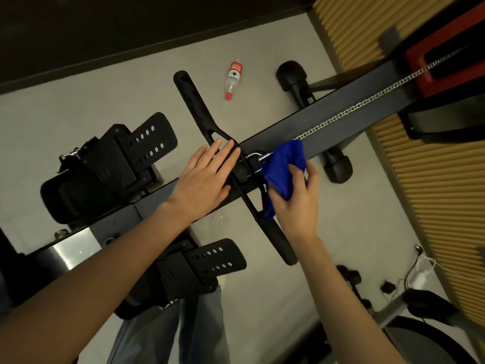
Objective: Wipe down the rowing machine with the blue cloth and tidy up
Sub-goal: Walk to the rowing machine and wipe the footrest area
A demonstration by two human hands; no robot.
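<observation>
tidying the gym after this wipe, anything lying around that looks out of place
Yes: a plastic bottle with a red cap lies on its side on the floor, beyond the rowing machine's handle. Nothing looks spilled around it.

The blue cloth [284,172] at centre right is soft, napped fabric, matt; the chain [367,100] towards the upper right is bright bare metal; the beam [349,97] is matt grey painted metal; the handle [194,101] is matt black, perhaps rubber; the footplates [154,137] at left are dull ribbed black plastic; the plate [74,249] at lower left is brushed, shiny steel; the bottle [233,78] up top is clear glossy plastic.
</observation>
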